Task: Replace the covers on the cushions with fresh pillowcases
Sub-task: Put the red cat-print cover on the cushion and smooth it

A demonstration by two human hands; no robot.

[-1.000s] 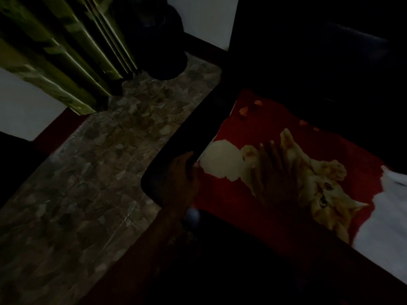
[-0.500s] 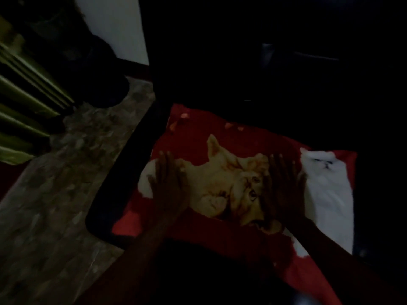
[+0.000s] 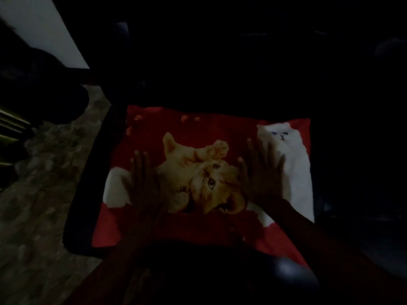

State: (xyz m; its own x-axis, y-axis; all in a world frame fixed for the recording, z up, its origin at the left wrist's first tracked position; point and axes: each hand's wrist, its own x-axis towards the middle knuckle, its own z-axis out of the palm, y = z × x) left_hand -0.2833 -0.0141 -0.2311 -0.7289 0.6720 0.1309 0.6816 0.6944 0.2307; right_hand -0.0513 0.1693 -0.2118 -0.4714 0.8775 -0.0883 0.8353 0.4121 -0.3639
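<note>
Cushion [image 3: 204,170] in its red cat-print cover lies flat on the dark chair seat [image 3: 88,212], centre of view. Left hand [image 3: 143,181] at 9 o'clock and right hand [image 3: 262,175] at 3 o'clock rest flat, fingers straight and spread, gripping nothing. Judged step: smoothing the cover. Recommend even strokes outward to the corners; dim light hides any zip or opening
</note>
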